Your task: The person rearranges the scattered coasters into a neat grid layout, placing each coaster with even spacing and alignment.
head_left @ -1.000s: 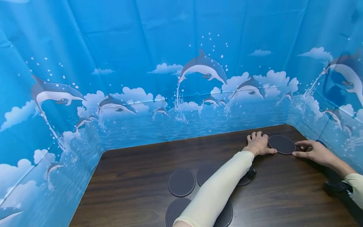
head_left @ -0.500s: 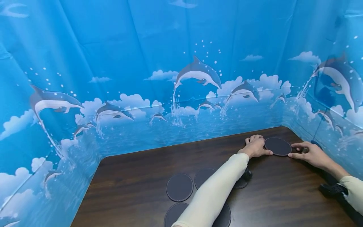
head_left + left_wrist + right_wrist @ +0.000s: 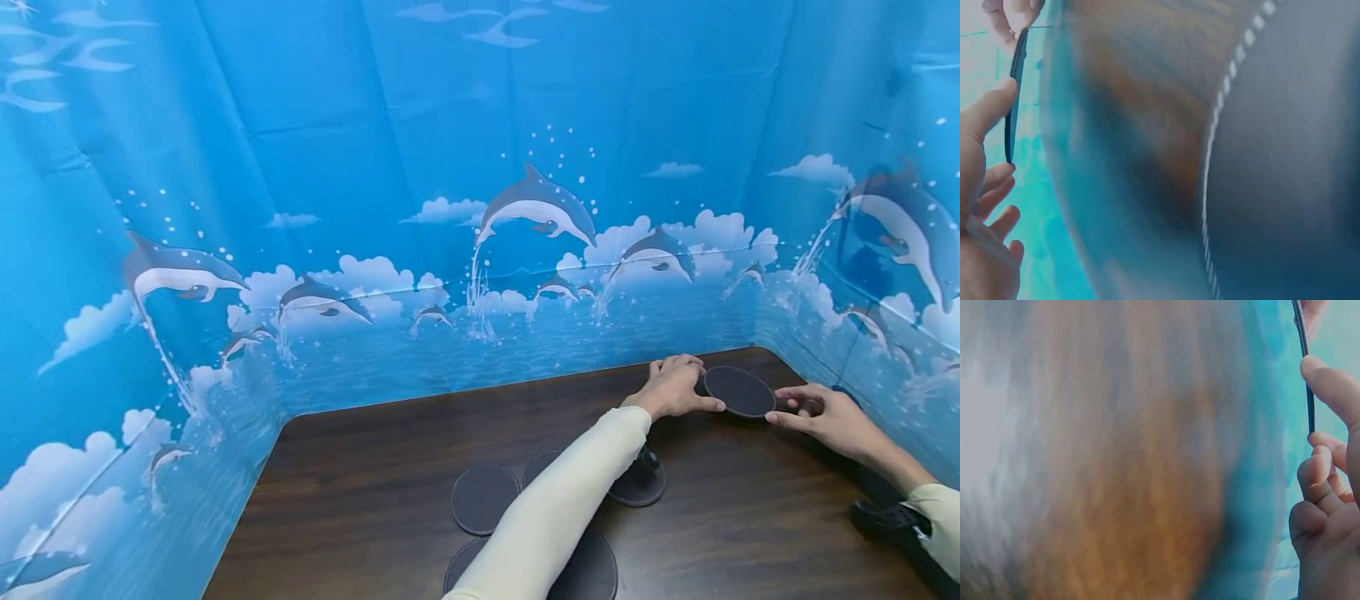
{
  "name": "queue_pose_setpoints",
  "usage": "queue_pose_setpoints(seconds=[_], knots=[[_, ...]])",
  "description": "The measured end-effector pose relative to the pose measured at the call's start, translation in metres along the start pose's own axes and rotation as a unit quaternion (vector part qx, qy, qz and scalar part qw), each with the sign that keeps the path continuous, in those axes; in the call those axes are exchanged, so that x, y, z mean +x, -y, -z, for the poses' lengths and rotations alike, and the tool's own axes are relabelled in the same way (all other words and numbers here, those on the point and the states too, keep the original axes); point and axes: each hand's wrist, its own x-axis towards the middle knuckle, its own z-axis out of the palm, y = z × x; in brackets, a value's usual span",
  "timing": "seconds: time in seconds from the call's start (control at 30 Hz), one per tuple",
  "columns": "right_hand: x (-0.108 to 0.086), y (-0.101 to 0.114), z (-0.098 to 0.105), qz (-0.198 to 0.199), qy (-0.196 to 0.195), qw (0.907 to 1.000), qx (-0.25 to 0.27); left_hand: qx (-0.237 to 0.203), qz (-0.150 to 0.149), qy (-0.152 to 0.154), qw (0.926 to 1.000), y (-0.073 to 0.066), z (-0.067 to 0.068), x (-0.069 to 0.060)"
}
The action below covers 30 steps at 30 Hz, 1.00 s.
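Note:
Near the far right corner of the table, both hands hold one round dark coaster point(image 3: 739, 392) by its opposite edges. My left hand point(image 3: 670, 389) has its thumb and fingertips at the left edge. At the right edge, my right hand point(image 3: 828, 419) pinches it between thumb and forefinger, the other fingers curled in. Seen side-on in the left wrist view, the coaster point(image 3: 1016, 94) is thin, with the left thumb against it. The right wrist view shows the coaster point(image 3: 1308, 394) edge-on too, between the right thumb and forefinger.
Several more round dark coasters point(image 3: 485, 498) lie on the brown wooden table point(image 3: 360, 475), some partly hidden under the left sleeve point(image 3: 562, 508). One coaster point(image 3: 1285, 156) with pale stitching fills the right of the left wrist view. A blue dolphin-print curtain point(image 3: 420, 250) surrounds the table's back and sides.
The head view has shifted slightly. Both hands keep their hold on the coaster, which now looks a little more tilted, its right side lower in view. The coasters on the table stay put.

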Motion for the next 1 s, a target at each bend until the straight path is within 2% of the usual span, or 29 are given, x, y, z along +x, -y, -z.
queue_pose_setpoints(seconds=[0.1, 0.27, 0.43, 0.67, 0.87, 1.0], knots=[[-0.003, 0.012, 0.003, 0.015, -0.028, 0.9995, 0.008, 0.001, -0.013, -0.02, 0.9997, 0.005, 0.012, -0.01], [-0.005, 0.037, 0.006, 0.025, -0.053, 0.9981, 0.019, -0.012, -0.009, -0.05, 0.9986, 0.013, 0.026, -0.029], [-0.008, 0.056, -0.001, 0.025, -0.064, 0.997, 0.034, -0.031, -0.021, -0.066, 0.9971, 0.021, 0.035, -0.051], [-0.019, 0.069, -0.014, 0.041, -0.08, 0.9946, 0.052, -0.031, -0.061, -0.081, 0.9944, 0.035, 0.04, -0.077], [-0.025, 0.086, -0.02, 0.068, -0.088, 0.9914, 0.069, -0.015, -0.067, -0.108, 0.9917, 0.043, 0.045, -0.103], [-0.028, 0.1, -0.018, 0.073, -0.092, 0.9908, 0.067, -0.023, -0.072, -0.121, 0.9898, 0.045, 0.055, -0.119]])
